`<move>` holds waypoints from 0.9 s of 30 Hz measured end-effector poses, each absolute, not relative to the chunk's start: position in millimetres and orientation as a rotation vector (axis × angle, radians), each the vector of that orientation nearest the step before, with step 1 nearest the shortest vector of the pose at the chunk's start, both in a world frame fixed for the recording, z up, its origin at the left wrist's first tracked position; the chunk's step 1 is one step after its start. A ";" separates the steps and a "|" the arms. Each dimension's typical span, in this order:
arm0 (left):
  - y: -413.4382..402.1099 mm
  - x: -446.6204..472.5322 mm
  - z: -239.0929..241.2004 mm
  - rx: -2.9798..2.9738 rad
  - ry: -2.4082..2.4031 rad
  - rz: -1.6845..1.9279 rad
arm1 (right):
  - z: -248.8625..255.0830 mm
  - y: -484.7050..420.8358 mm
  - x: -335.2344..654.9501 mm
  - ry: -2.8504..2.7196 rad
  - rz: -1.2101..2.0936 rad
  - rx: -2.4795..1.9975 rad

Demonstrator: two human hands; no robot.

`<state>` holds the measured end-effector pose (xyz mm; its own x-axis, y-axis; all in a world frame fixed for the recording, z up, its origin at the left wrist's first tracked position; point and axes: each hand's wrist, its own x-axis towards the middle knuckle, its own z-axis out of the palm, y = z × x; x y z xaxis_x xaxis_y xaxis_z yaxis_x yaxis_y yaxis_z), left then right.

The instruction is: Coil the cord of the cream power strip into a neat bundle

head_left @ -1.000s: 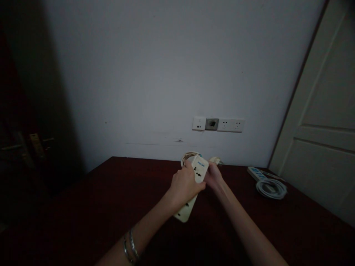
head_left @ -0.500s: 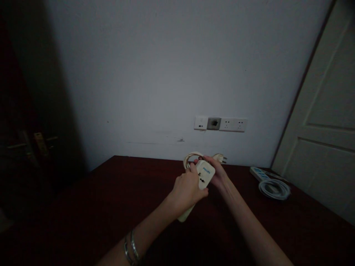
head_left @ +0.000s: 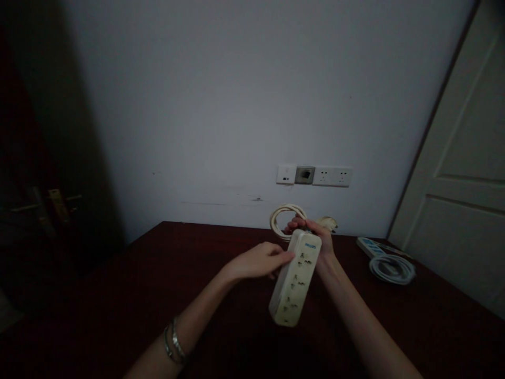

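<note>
Power strip point(head_left: 295, 290) showed more sockets: your left hand point(head_left: 262, 261) had loosened to its edge; your right hand point(head_left: 317, 238), clasping cord point(head_left: 273, 220) above it, apparently bore weight.

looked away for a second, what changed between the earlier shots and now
The cream power strip shifted right, more of its face showing. The left hand loosened its wrap and drew back to the strip's left edge. The cord loop rose slightly; the plug moved right. The right hand stays by the strip's upper end; the blue-and-white strip and wall sockets look unchanged.
</note>
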<state>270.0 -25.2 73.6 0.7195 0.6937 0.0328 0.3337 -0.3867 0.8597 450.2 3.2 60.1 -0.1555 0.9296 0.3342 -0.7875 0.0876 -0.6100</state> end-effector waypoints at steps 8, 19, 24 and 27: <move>14.0 273.8 62.8 1.430 0.498 0.966 | 62.6 0.5 432.8 -0.946 1.489 -0.230; 14.3 288.8 66.8 1.191 0.314 1.468 | 52.1 6.4 417.4 -0.963 1.411 -0.446; 13.3 276.4 74.1 1.354 0.293 1.340 | 51.0 6.8 416.8 -1.000 1.457 -0.433; 13.7 273.5 77.2 1.421 0.354 1.301 | 51.0 6.3 415.8 -1.068 1.466 -0.423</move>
<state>273.5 13.7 77.2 0.3468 0.7953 0.4973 -0.4341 -0.3338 0.8367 415.8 6.3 51.0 -0.2208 0.9217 0.3189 -0.5860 0.1360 -0.7988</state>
